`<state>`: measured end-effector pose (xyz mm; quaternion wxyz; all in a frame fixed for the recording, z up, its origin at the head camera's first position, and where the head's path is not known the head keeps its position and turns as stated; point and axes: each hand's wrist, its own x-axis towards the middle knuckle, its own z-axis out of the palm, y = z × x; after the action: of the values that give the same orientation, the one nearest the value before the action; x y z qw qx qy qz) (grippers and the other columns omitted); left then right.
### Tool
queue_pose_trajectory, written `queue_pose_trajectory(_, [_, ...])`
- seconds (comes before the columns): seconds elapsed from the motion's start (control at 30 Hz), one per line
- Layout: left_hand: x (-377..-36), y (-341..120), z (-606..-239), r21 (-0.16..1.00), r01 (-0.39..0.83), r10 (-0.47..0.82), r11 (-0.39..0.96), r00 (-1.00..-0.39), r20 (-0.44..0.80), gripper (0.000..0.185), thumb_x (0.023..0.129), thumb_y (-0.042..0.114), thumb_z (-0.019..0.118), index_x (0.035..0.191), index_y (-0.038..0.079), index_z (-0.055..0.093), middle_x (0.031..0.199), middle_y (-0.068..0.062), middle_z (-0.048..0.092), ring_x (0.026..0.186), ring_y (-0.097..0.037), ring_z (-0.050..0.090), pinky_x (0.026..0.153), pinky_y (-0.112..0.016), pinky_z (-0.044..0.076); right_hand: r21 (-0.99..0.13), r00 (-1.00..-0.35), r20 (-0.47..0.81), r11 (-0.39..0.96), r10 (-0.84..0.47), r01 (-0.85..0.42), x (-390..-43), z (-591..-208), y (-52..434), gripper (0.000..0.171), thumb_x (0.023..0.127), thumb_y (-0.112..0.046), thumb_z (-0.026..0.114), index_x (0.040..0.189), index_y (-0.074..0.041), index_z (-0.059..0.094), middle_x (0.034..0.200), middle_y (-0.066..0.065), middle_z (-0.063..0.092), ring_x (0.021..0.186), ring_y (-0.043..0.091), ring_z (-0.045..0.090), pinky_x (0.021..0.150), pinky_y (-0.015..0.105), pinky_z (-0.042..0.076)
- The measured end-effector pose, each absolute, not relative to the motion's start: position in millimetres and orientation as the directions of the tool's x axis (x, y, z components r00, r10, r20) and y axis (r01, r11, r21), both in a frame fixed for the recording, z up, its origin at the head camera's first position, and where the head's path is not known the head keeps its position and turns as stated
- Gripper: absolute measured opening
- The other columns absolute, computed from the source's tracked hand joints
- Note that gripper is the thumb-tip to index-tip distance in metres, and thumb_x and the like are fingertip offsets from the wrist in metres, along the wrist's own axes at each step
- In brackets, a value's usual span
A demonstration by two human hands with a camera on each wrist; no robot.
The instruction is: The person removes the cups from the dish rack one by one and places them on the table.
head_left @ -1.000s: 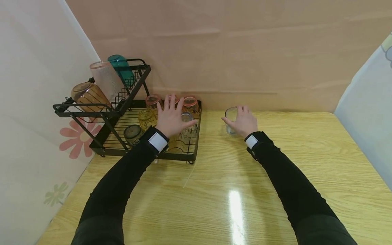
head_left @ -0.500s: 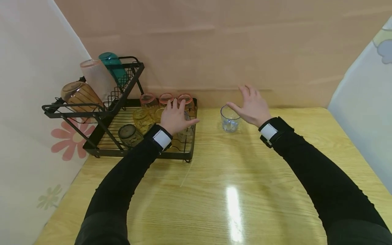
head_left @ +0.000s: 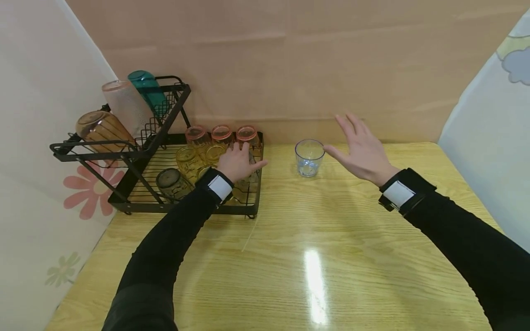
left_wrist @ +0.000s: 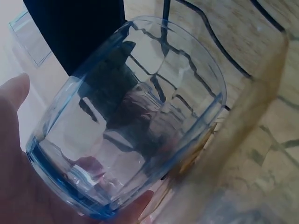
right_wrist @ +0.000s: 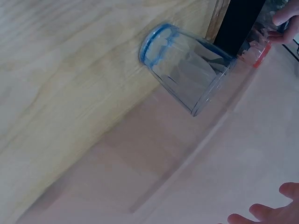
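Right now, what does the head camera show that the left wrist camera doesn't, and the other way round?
Only the head view shows the right hand open beside the clear glass upright on the wooden table, plus the rack's upper tier with a teal cup. Only the left wrist view shows close up that the left hand holds a blue-tinted glass, its thick base against the palm. Both show the left hand at the black wire rack.

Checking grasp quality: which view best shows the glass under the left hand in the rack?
The left wrist view: the glass fills the frame, blue-based, with the left hand wrapped round it. In the head view the hand hides most of it. The right wrist view shows only fingers at the frame's corner.
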<state>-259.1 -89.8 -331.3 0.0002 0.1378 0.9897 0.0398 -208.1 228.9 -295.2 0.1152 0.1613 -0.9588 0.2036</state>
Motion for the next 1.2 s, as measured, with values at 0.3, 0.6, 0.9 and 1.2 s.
queue_pose_trajectory(0.3, [-264.2, -94.5, -335.3, 0.046, 0.309, 0.311, 0.950, -0.950, -0.033, 0.080, 0.090, 0.065, 0.052, 0.139, 0.002, 0.041, 0.127, -0.027, 0.049, 0.099, -0.041, 0.056, 0.073, -0.047, 0.052, -0.467, -0.927, 0.301, 0.813, -0.224, -0.348, -181.6, -310.2, 241.7, 0.073, 0.098, -0.051, 0.045, 0.157, -0.015, 0.018, 0.157, 0.018, 0.020, 0.140, 0.042, 0.022, 0.091, 0.072, 0.030])
queue_pose_trajectory(0.6, [-268.9, -95.5, -338.1, 0.041, 0.362, 0.363, 0.931, -0.931, -0.023, 0.073, 0.088, 0.058, 0.062, 0.134, 0.003, 0.045, 0.120, -0.027, 0.052, 0.090, -0.038, 0.059, 0.069, -0.046, 0.052, -0.637, -0.947, 0.260, 0.704, -0.188, -0.314, -151.8, -330.3, 240.4, 0.065, 0.103, -0.042, 0.041, 0.155, -0.009, 0.021, 0.155, 0.020, 0.023, 0.138, 0.042, 0.024, 0.096, 0.070, 0.026])
queue_pose_trajectory(0.9, [-268.9, -101.8, -329.2, 0.034, 0.408, 0.406, 0.913, -0.913, 0.047, 0.069, 0.087, 0.053, 0.067, 0.129, 0.001, 0.051, 0.105, -0.024, 0.058, 0.062, -0.028, 0.058, 0.052, -0.037, 0.045, -0.721, -0.959, 0.201, 0.632, -0.202, -0.284, -119.2, -365.9, 232.1, 0.058, 0.105, -0.033, 0.038, 0.153, -0.003, 0.023, 0.150, 0.025, 0.027, 0.133, 0.045, 0.030, 0.097, 0.064, 0.030])
queue_pose_trajectory(1.2, [-265.1, -103.6, -299.2, 0.121, 0.411, 0.395, 0.903, -0.908, 0.139, 0.065, 0.088, 0.050, 0.068, 0.129, 0.002, 0.052, 0.112, -0.024, 0.056, 0.072, -0.032, 0.059, 0.059, -0.042, 0.048, -0.763, -0.963, 0.157, 0.592, -0.218, -0.259, -111.2, -379.9, 218.4, 0.058, 0.106, -0.033, 0.038, 0.153, -0.003, 0.024, 0.151, 0.024, 0.027, 0.133, 0.044, 0.031, 0.098, 0.064, 0.031])
